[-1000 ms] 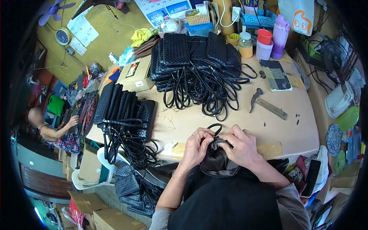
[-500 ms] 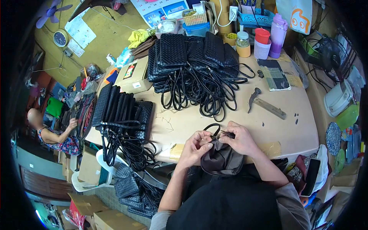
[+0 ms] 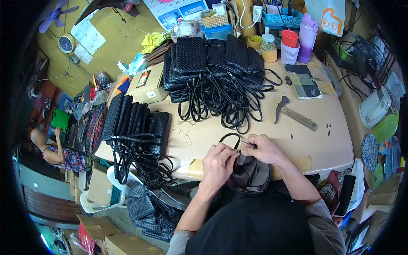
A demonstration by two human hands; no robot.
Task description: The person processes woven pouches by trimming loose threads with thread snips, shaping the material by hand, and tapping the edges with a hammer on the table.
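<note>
This looks like a small bag workshop, with black woven bags [image 3: 191, 57] heaped on the tabletop [image 3: 323, 148], a hammer [image 3: 299, 119] right of centre, a dark pouch [image 3: 251, 173] held at lower centre, and cardboard boxes [image 3: 127, 245] at lower left

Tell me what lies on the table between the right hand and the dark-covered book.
In the head view, a hammer lies between the right hand and the dark-covered book.
</note>
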